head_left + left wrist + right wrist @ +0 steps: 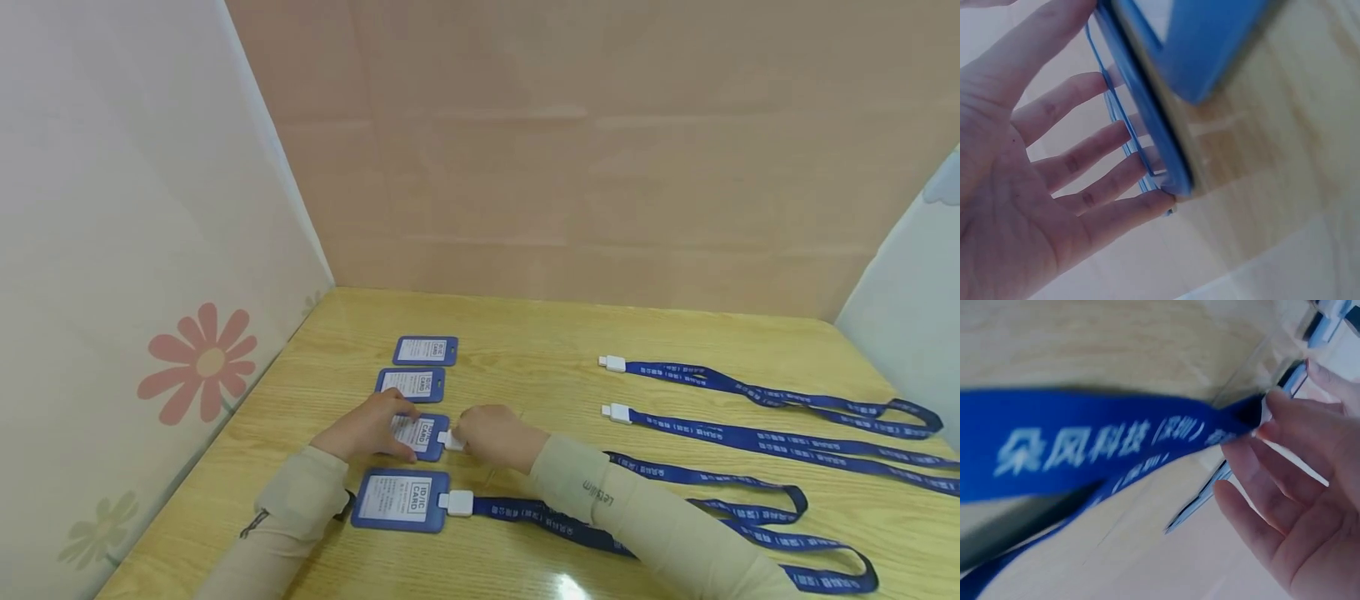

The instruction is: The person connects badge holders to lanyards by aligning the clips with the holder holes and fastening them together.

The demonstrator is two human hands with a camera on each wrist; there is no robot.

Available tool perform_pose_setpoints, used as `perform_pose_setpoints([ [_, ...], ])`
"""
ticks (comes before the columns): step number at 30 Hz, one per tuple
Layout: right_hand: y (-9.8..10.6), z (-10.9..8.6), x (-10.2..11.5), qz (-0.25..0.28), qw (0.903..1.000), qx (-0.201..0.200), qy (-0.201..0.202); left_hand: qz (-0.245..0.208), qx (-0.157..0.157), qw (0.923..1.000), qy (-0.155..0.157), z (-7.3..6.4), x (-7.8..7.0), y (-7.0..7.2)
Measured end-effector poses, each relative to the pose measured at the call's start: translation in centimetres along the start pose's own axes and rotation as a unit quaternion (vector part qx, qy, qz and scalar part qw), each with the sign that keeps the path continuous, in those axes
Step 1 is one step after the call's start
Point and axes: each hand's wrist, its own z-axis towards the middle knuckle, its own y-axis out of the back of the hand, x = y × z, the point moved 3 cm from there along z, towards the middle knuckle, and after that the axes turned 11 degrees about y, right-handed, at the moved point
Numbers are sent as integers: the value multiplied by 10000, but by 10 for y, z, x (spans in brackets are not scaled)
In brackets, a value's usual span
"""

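My left hand [372, 427] grips a blue ID card holder [426, 447] across its two long edges, thumb on the near one and fingers on the far one. In the left wrist view the holder [1159, 134] appears edge-on beside the fingertips. My right hand [497, 436] pinches the white clip [453, 442] of a blue lanyard, whose tip overlaps the holder's slotted end. Its printed strap [1079, 447] trails away from the fingers in the right wrist view. Just nearer lies another card holder [401, 500] with a white clip [460, 502] and lanyard joined at its slot.
Beyond my left hand lie two more card holders, one [411, 384] close by and one [426, 350] farther back. Two lanyards with white clips, a far one [720, 383] and a nearer one [735, 437], stretch over the right side of the wooden table [525, 350]. Walls enclose the table.
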Motion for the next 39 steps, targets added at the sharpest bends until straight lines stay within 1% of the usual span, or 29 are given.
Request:
perform_pose_setpoints([
  [3, 0, -6, -6, 396, 9991, 86, -147, 43, 17, 10000, -40, 0, 0, -1],
  [6, 0, -17, -17, 544, 9980, -94, -319, 61, 10, 9999, -139, 0, 0, -1],
  [9, 4, -34, -33, 631, 9960, -302, -558, 112, -11, 9998, -140, 1, 0, -2],
  [12, 7, -56, -54, 710, 9924, -418, -911, 141, -21, 9998, -118, 1, 0, -3],
  [17, 8, -100, -93, 719, 9846, -497, -1515, 60, -31, 9995, -304, 1, 3, -3],
  [22, 0, -138, -124, 1045, 9707, -283, -2143, -19, 20, 9992, -407, 1, 4, -2],
  [24, -5, -148, -132, 1228, 9659, -187, -2270, -43, 56, 9993, -375, 1, 4, -2],
  [28, -11, -158, -140, 1380, 9636, -109, -2288, 2, 71, 9995, -320, 1, 4, -1],
  [30, -12, -161, -141, 1402, 9641, -131, -2250, 31, 70, 9995, -307, 1, 3, -1],
  [35, -15, -164, -139, 1594, 9601, -192, -2290, 124, 116, 9993, -346, 2, 2, 1],
  [39, -18, -165, -139, 1631, 9602, -198, -2260, 152, 64, 9990, -421, 5, -3, 6],
])
